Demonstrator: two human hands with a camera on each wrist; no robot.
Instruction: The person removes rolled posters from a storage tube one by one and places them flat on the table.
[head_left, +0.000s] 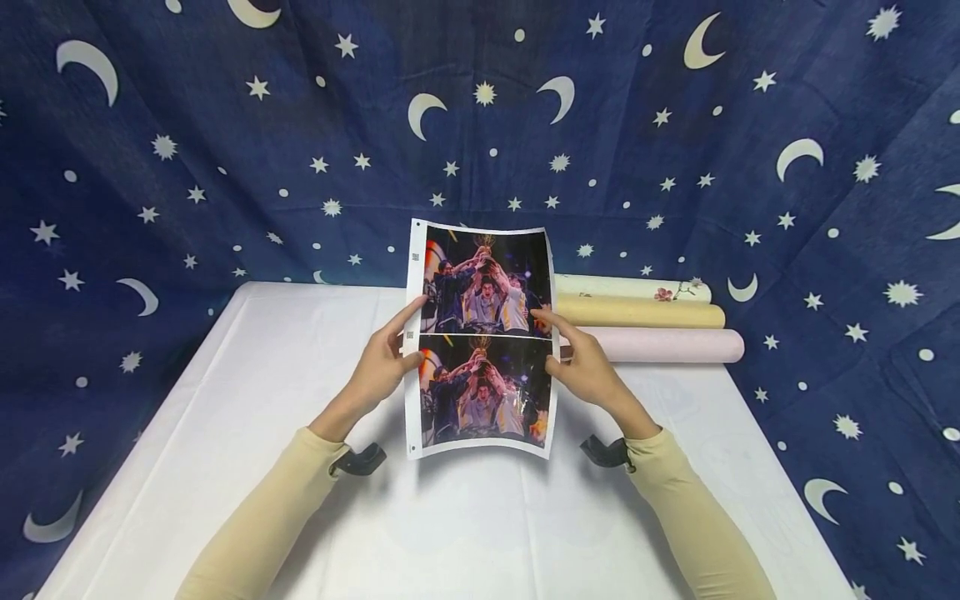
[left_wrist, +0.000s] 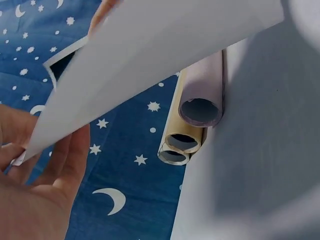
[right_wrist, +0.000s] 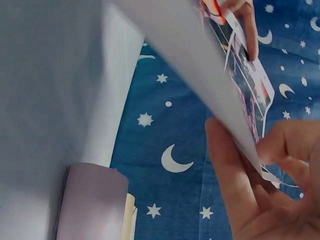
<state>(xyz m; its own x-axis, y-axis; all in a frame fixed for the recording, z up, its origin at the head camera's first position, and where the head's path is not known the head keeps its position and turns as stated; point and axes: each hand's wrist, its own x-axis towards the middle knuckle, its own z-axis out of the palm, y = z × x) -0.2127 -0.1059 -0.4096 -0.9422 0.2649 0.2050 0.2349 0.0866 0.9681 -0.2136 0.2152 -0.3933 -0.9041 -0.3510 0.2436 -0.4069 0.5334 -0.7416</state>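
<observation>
Both hands hold up a printed photo sheet (head_left: 483, 392) above the white table. Two copies of the same picture, one over the other, fill the sheet: people raising a trophy. It has a white border and bows slightly between the hands. My left hand (head_left: 378, 367) pinches the left edge near mid-height, thumb in front. On the opposite edge my right hand (head_left: 588, 367) pinches likewise. In the left wrist view the sheet's plain white back (left_wrist: 150, 55) shows above the left hand (left_wrist: 45, 175). The right wrist view shows the right hand (right_wrist: 270, 185) gripping the sheet's edge.
Three rolls lie side by side behind the sheet on the right: a pink roll (head_left: 667, 345), a yellow roll (head_left: 645, 312) and a white flowered roll (head_left: 630, 288). A dark blue cloth (head_left: 480, 100) with moons and stars hangs around the white table (head_left: 465, 533).
</observation>
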